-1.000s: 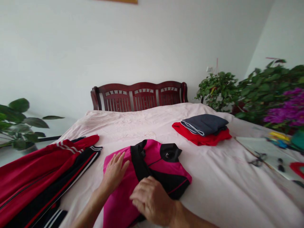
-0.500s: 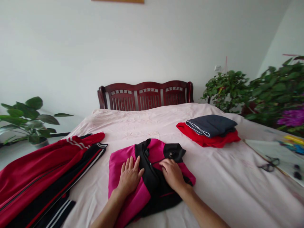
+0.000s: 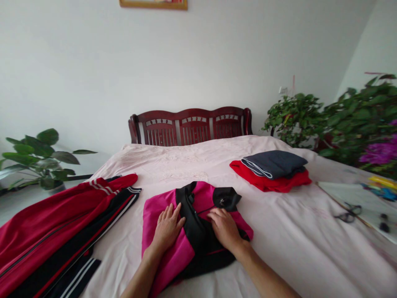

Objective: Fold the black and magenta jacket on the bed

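Note:
In front of me a pink and black jacket [image 3: 203, 192] lies folded into a rough bundle, its black collar and a zip showing on top. My left hand [image 3: 167, 225] rests flat on the pink cloth at the jacket's left side, fingers stretched out and the fingertips by a black panel. On the right, my right hand [image 3: 226, 227] presses on the jacket near its middle. Those fingers are slightly bent and laid on the cloth, and I see nothing gripped in them. Part of the jacket's front is hidden under both hands.
Red and black striped tracksuit clothes [image 3: 62, 219] are spread at the left. Folded dark grey clothing [image 3: 276, 163] lies on folded red clothing [image 3: 269, 182] at the right. Glasses [image 3: 349, 213] rest at the right. A wooden headboard [image 3: 195, 124] and leafy plants [image 3: 294, 114] stand beyond the bedsheet [image 3: 279, 231].
My view has tilted up a little, so more of the picture frame on the wall shows. Both hands stay on the jacket in nearly the same places.

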